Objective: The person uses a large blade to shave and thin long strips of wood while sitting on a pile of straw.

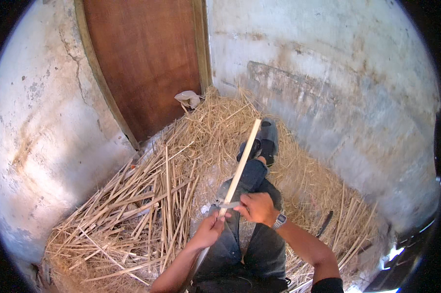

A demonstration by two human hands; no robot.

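My left hand (210, 231) is closed around the lower part of a long, pale bamboo strip (243, 163). The strip slants from my lap up past my knees, its far end over my shoes. Just above the left hand, a small knife (229, 204) lies crosswise on the strip, its grey blade touching it. My right hand (257, 208) grips the knife; its handle is hidden in the fingers. My legs in dark trousers (265, 241) are stretched out beneath both hands.
Many split strips (150, 205) lie piled at the left. Straw-like shavings (220, 117) cover the floor to the walls. A dark narrow object (324, 223) rests on shavings at the right. A brown door (142, 58) and a crumpled whitish bag (188, 99) are at the back.
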